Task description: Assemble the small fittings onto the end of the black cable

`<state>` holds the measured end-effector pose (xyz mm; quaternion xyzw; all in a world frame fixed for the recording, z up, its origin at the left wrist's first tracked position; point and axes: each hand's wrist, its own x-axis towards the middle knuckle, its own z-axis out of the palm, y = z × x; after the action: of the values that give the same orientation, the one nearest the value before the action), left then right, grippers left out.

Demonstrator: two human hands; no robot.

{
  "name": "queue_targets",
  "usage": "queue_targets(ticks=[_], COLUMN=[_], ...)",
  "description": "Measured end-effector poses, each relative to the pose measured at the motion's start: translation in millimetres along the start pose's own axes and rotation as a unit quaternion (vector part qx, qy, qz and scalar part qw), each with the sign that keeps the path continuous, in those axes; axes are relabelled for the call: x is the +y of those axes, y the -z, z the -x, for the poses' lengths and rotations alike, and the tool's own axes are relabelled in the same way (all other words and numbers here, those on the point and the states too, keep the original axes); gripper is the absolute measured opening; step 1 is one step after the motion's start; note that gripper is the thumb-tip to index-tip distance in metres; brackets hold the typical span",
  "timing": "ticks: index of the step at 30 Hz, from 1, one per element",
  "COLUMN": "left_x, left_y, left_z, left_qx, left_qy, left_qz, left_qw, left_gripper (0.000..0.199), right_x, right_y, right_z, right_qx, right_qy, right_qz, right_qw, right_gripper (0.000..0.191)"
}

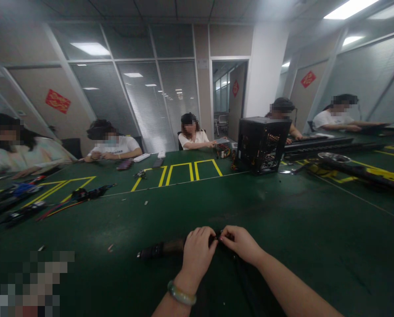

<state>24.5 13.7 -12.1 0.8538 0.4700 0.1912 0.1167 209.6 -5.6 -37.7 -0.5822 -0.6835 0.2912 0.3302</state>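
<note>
A dark electric screwdriver (pixel 172 247) lies sideways on the green table, its silver tip pointing left. My left hand (pixel 199 248) is closed over its rear end, with thumb and fingertips pinched together at the right. Close against those fingertips, my right hand (pixel 241 243) pinches a small dark piece, apparently the end of the black cable (pixel 244 277) at the back of the tool. That cable runs down toward me beneath my right forearm. The exact joint between the fingertips is too dark and small to make out.
A black computer case (pixel 263 144) stands at the back right, with long dark parts (pixel 318 146) beside it. Bundled cables (pixel 87 193) lie left on the table (pixel 144 229). Several people sit around the far side; small scraps (pixel 110 248) lie to my left.
</note>
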Motion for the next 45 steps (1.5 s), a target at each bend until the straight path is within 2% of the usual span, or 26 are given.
queue_targets(ticks=[4,10,17,22,31,45], left_x=[-1.6,-2.8,-2.0,-2.3,-1.2,1.2], left_y=[-1.5,-2.9,-2.0,-1.3,-0.5,3.3], left_z=[0.3,0.8,0.9,0.7,0.7,1.3], left_qx=[0.018,0.031,0.022,0.013,0.04,0.008], left_qy=[-0.023,-0.04,-0.019,-0.027,-0.021,-0.014], left_qz=[-0.002,-0.001,0.014,0.013,0.02,0.021], left_qw=[1.0,0.999,0.999,0.999,0.999,1.0], left_gripper=[0.007,0.015,0.011,0.012,0.012,0.015], right_x=[2.2,-1.9,-2.6,-4.2,-2.1,-3.7], right_y=[-1.3,2.5,3.5,4.1,1.8,3.4], right_z=[0.2,0.4,0.5,0.4,-0.6,-0.3], right_qx=[-0.003,-0.006,-0.016,-0.012,0.0,-0.011], right_qy=[-0.006,-0.003,0.001,0.002,0.008,0.006], right_qz=[-0.004,0.011,-0.003,0.01,0.021,0.015], right_qw=[1.0,1.0,1.0,1.0,1.0,1.0], right_gripper=[0.012,0.011,0.01,0.01,0.008,0.01])
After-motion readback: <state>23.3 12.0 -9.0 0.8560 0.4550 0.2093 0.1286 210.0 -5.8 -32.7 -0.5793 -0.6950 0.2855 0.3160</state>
